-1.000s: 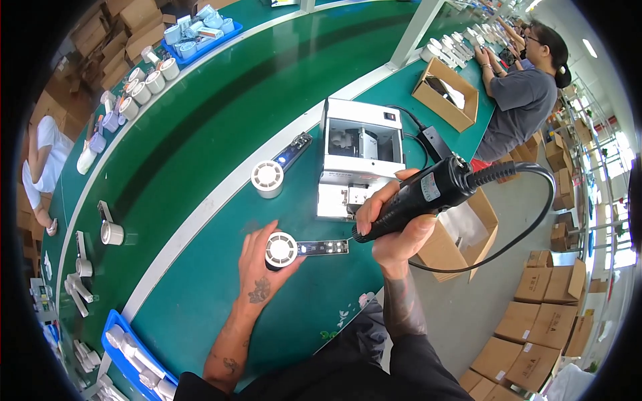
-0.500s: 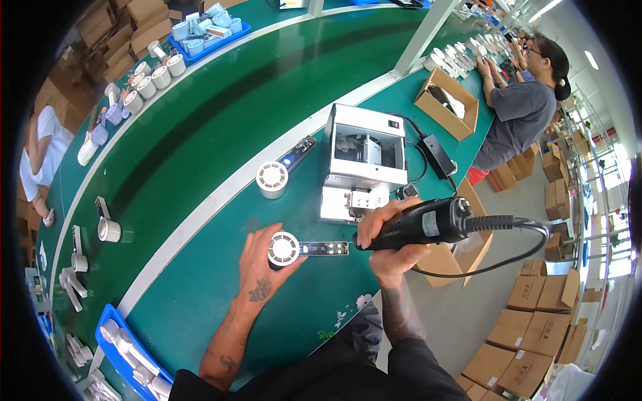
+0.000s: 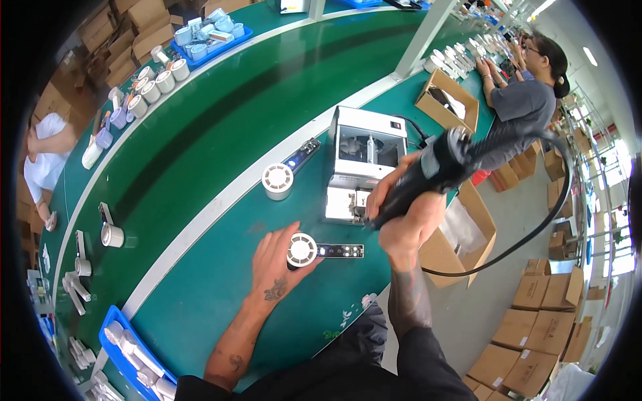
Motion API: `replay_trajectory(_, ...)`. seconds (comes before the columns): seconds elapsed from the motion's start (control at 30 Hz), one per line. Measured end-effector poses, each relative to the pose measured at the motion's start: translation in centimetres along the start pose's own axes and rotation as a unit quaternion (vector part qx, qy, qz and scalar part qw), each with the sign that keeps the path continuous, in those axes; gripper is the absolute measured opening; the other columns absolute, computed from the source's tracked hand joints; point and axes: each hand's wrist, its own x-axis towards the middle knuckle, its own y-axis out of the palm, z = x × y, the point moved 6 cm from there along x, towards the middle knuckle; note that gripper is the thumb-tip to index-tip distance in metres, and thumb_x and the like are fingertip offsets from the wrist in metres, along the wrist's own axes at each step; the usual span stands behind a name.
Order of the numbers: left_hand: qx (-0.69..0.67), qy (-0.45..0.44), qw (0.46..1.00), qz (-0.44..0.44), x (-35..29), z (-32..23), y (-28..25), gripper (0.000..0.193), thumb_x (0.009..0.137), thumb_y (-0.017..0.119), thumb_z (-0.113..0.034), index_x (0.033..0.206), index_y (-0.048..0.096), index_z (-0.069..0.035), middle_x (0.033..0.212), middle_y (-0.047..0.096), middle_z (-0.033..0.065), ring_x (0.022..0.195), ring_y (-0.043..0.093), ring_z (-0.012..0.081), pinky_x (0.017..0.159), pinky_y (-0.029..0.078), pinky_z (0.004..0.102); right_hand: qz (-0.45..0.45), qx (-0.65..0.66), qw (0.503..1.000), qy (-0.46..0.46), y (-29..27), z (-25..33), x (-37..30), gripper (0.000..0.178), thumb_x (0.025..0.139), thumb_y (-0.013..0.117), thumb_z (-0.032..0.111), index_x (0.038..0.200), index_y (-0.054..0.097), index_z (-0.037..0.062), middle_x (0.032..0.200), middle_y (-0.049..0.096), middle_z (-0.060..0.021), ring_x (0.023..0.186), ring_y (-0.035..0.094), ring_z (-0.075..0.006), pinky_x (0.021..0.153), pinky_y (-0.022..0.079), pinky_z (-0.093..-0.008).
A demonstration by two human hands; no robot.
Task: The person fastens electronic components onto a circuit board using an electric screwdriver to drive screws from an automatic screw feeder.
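My left hand [image 3: 271, 264] is closed round the white round head of a small handheld fan [image 3: 303, 249]. The fan's narrow handle points right, with a dark circuit board and small bright dots showing along it. In my right hand [image 3: 416, 224] is a black corded electric screwdriver [image 3: 428, 175], held tilted with its lower end by the front of a white screw feeder [image 3: 369, 120]. My fingers partly cover that lower end, so the bit does not show clearly. Behind the held fan, a second similar fan [image 3: 277, 179] lies on the green table, its board exposed.
A green conveyor belt [image 3: 200, 134] curves past the table, carrying several fan parts. At lower left a blue tray [image 3: 110, 334] holds white parts. Open cardboard boxes [image 3: 447, 103] stand right of the feeder. The screwdriver's cable [image 3: 535, 234] loops on the right. A co-worker [image 3: 525, 100] sits beyond.
My right hand has lifted the screwdriver off the fan's handle end, toward the screw feeder, tilting it more steeply. My left hand and its fan have shifted slightly right.
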Motion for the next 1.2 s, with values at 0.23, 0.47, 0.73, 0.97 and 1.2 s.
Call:
replay_trajectory(0.23,0.004,-0.003,1.000,0.011,0.0,0.2,0.4,0.075,0.072,0.093,-0.025,0.133,0.058,0.001,0.118,0.067,0.0141,0.101,0.063,0.0323,0.087,0.050,0.0417,-0.008,0.107,0.991,0.077,2.4,-1.4,-3.6,0.105,0.079,0.053,0.092,0.133,0.036,0.0031,0.064,0.050,-0.0076,0.045,0.050,-0.0187,0.043,0.043,-0.0316)
replay_trajectory(0.47,-0.001,-0.001,1.000,0.008,-0.1,0.4,0.6,0.078,0.072,0.093,-0.026,0.135,0.056,0.000,0.118,0.067,0.0140,0.101,0.063,0.0326,0.086,0.050,0.0425,0.016,0.109,0.992,0.054,4.0,-2.5,-3.8,0.096,0.087,0.057,0.081,0.127,0.041,-0.0041,0.064,0.055,-0.0112,0.047,0.053,-0.0176,0.045,0.044,-0.0294)
replay_trajectory(0.73,-0.001,0.007,1.000,0.004,0.0,0.5,0.2,0.078,0.072,0.092,-0.025,0.136,0.056,0.000,0.116,0.067,0.0131,0.098,0.062,0.0324,0.084,0.050,0.0418,0.082,0.106,0.990,0.049,5.0,-3.2,-4.7,0.097,0.086,0.057,0.082,0.117,0.043,-0.0087,0.066,0.058,-0.0116,0.049,0.054,-0.0165,0.046,0.044,-0.0286)
replay_trajectory(0.97,0.000,0.010,1.000,0.016,0.0,0.3,0.4,0.077,0.073,0.092,-0.027,0.135,0.056,0.001,0.116,0.067,0.0136,0.099,0.063,0.0328,0.085,0.050,0.0423,0.061,0.157,0.983,0.078,4.2,-3.3,-4.8,0.089,0.084,0.064,0.080,0.116,0.047,-0.0008,0.065,0.058,-0.0112,0.050,0.055,-0.0187,0.045,0.044,-0.0294)
replay_trajectory(1.2,0.001,0.018,1.000,0.001,0.0,-0.1,0.9,0.075,0.071,0.093,-0.025,0.132,0.058,0.001,0.114,0.068,0.0147,0.100,0.064,0.0329,0.085,0.050,0.0431,-0.087,0.100,0.990,-0.049,-1.7,2.8,0.2,0.096,0.083,0.044,0.092,0.129,0.045,0.0076,0.064,0.049,-0.0051,0.047,0.052,-0.0185,0.041,0.044,-0.0318)
